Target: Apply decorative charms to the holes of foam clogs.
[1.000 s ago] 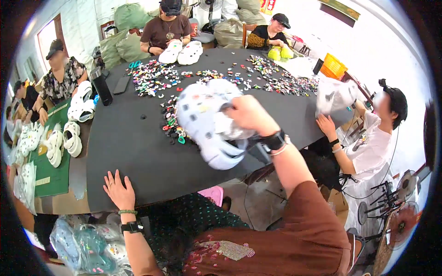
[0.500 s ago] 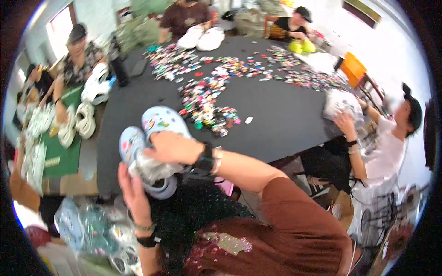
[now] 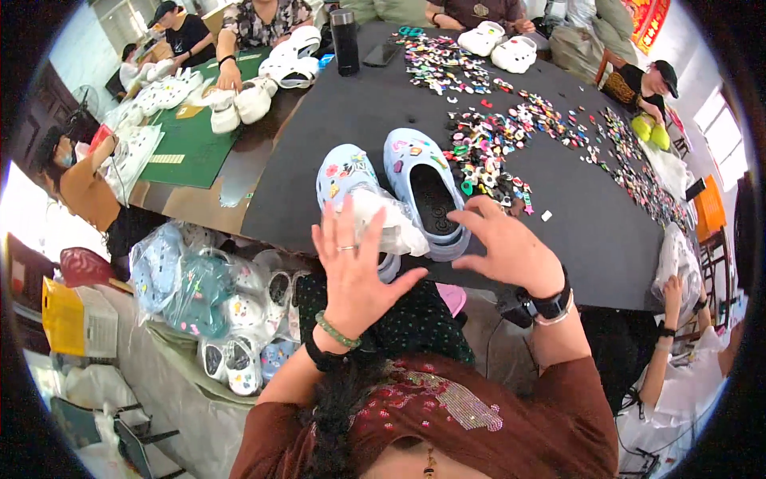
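Note:
A pair of light blue clogs stands side by side at the near edge of the dark table. Colourful charms dot the tops of the left clog (image 3: 341, 169) and the right clog (image 3: 411, 149). Crumpled clear plastic (image 3: 405, 233) lies over the opening of the left clog and hides most of it. My left hand (image 3: 351, 267), fingers spread wide, is in front of that plastic; whether it touches is hard to tell. Beside the heel of the right clog, my right hand (image 3: 511, 249) is open, its fingers apart and curved toward the rim.
Loose charms (image 3: 487, 152) spread across the table. A black bottle (image 3: 345, 44) and a phone (image 3: 381, 54) stand and lie at the back. Bagged clogs (image 3: 195, 291) are piled below left. Co-workers handle white clogs (image 3: 239, 104) by a green mat (image 3: 191, 160); others sit around.
My right hand has left the clogs' tops for the right side of the heel. My left hand has spread its fingers before the plastic. The view has shifted, showing more on the left.

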Action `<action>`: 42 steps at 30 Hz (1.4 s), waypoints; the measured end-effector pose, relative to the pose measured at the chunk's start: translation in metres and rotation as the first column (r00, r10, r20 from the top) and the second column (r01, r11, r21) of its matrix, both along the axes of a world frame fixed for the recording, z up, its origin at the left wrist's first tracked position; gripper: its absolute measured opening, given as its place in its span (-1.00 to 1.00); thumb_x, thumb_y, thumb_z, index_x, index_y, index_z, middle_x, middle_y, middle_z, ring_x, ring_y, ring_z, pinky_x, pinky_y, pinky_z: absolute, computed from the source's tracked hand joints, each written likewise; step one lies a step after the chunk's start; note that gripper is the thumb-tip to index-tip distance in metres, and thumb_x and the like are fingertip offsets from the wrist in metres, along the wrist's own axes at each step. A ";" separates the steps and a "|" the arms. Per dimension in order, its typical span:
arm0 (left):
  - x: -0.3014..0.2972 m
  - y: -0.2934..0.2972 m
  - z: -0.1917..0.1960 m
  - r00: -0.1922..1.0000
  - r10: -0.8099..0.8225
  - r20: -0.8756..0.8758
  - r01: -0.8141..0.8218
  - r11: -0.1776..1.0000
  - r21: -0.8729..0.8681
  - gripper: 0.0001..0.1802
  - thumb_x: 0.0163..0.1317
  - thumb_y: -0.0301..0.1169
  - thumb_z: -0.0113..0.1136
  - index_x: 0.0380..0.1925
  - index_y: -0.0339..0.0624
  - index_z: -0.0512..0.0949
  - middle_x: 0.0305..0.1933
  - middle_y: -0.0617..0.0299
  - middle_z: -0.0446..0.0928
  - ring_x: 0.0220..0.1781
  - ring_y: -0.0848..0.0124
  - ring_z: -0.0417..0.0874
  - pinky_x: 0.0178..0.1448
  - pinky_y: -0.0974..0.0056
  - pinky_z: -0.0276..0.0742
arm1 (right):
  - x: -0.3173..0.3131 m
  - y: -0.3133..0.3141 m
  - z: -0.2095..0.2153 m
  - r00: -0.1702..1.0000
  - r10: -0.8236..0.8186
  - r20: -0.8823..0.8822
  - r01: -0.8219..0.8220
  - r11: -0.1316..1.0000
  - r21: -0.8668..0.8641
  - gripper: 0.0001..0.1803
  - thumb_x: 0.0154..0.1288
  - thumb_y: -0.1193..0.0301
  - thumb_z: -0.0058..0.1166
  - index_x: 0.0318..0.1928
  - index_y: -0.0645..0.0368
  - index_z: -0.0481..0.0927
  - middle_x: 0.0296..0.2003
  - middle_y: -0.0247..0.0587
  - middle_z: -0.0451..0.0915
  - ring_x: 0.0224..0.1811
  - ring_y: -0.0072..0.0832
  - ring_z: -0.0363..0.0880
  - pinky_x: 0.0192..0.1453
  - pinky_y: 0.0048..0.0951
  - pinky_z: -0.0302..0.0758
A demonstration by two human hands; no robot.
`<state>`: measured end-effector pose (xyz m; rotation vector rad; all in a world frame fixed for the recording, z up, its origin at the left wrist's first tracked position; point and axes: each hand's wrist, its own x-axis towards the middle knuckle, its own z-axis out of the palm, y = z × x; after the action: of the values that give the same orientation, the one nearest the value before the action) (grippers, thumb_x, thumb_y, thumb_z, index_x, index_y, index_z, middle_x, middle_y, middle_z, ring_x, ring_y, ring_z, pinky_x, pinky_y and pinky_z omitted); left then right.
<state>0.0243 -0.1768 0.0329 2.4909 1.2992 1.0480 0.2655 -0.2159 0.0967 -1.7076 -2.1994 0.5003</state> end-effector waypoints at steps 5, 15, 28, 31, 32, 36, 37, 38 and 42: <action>0.009 0.002 -0.010 0.988 0.014 -0.152 -0.007 0.999 0.050 -0.07 -0.23 -0.17 0.58 0.26 0.06 0.41 0.47 -0.02 0.11 0.53 -0.16 -0.02 0.50 -0.29 -0.10 | 0.003 0.003 -0.040 0.999 -0.009 0.047 0.006 0.998 0.070 -0.19 -0.10 0.44 0.46 0.24 -0.02 0.40 0.32 0.27 0.20 0.10 0.15 0.53 0.15 -0.10 0.56; -0.044 0.048 -0.014 0.930 -0.108 -0.351 0.185 0.964 0.193 -0.65 0.00 -0.45 0.25 -0.13 0.04 0.61 0.28 0.16 0.39 0.48 -0.01 0.15 0.52 -0.30 -0.10 | -0.046 0.006 -0.080 0.926 -0.021 -0.377 0.067 0.992 0.109 -0.55 0.14 0.39 0.32 0.05 0.12 0.51 0.17 0.66 0.29 -0.17 0.19 0.64 -0.07 -0.11 0.64; -0.112 0.086 0.036 0.849 0.089 -0.520 0.048 0.969 0.243 -0.77 0.09 -0.61 0.05 -0.26 -0.13 0.58 0.29 0.29 0.48 0.40 0.04 0.31 0.53 -0.25 -0.06 | -0.124 0.013 -0.074 0.826 0.313 -0.469 -0.212 0.943 0.256 -0.62 0.21 0.55 0.17 0.04 0.32 0.43 0.37 0.35 0.17 0.15 0.13 0.49 0.17 -0.14 0.51; -0.100 0.070 0.035 0.849 0.058 -0.526 0.048 0.981 0.186 -0.74 0.08 -0.64 0.04 -0.23 -0.20 0.57 0.31 0.18 0.45 0.42 0.01 0.30 0.53 -0.26 -0.06 | -0.110 0.010 -0.084 0.828 0.347 -0.440 -0.221 0.923 0.314 -0.57 0.20 0.57 0.16 0.08 0.32 0.40 0.39 0.24 0.16 0.23 0.10 0.43 0.23 -0.16 0.47; -0.097 0.065 0.035 0.844 0.072 -0.531 0.030 0.983 0.180 -0.73 0.08 -0.66 0.03 -0.22 -0.23 0.57 0.32 0.11 0.44 0.42 -0.01 0.29 0.52 -0.27 -0.07 | -0.104 0.009 -0.088 0.825 0.375 -0.424 -0.253 0.914 0.316 -0.56 0.20 0.58 0.15 0.09 0.32 0.39 0.40 0.17 0.16 0.28 0.07 0.39 0.28 -0.18 0.44; -0.081 0.051 0.049 0.911 0.110 -0.398 -0.012 0.971 0.240 -0.64 0.01 -0.72 0.02 -0.16 -0.24 0.56 0.25 0.04 0.48 0.37 0.03 0.36 0.45 -0.08 0.19 | -0.095 -0.008 -0.100 0.797 0.411 -0.442 -0.322 0.909 0.264 -0.52 0.20 0.58 0.14 0.14 0.31 0.36 0.34 0.07 0.27 0.37 -0.04 0.29 0.39 -0.17 0.32; -0.074 0.046 0.051 0.911 0.104 -0.399 -0.008 0.972 0.236 -0.64 0.01 -0.72 0.02 -0.16 -0.24 0.56 0.25 0.04 0.48 0.37 0.03 0.36 0.45 -0.08 0.19 | -0.094 -0.011 -0.104 0.799 0.406 -0.444 -0.318 0.912 0.260 -0.52 0.20 0.58 0.14 0.14 0.31 0.36 0.34 0.07 0.27 0.37 -0.04 0.29 0.39 -0.17 0.32; -0.066 0.041 0.051 0.971 0.054 -0.234 -0.029 0.994 0.110 -0.69 0.04 -0.69 0.05 -0.17 -0.26 0.57 0.13 -0.01 0.53 0.24 0.03 0.45 0.33 -0.03 0.31 | -0.093 -0.013 -0.110 0.795 0.393 -0.462 -0.324 0.919 0.225 -0.51 0.20 0.57 0.14 0.15 0.31 0.36 0.30 0.06 0.31 0.35 -0.03 0.31 0.39 -0.15 0.32; -0.025 0.020 0.038 0.995 -0.008 0.100 0.022 0.991 -0.132 -0.85 0.21 -0.51 0.19 -0.23 -0.32 0.58 -0.31 0.00 0.61 -0.28 0.12 0.63 -0.16 0.15 0.53 | -0.088 -0.018 -0.128 0.811 0.375 -0.450 -0.326 0.927 0.186 -0.50 0.17 0.56 0.15 0.15 0.34 0.39 0.17 0.07 0.40 0.26 -0.01 0.38 0.33 -0.15 0.38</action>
<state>-0.0005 -0.1563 0.0710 2.3177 1.2757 1.0311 0.1776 -0.2336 -0.0312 -0.9764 -2.1135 0.7912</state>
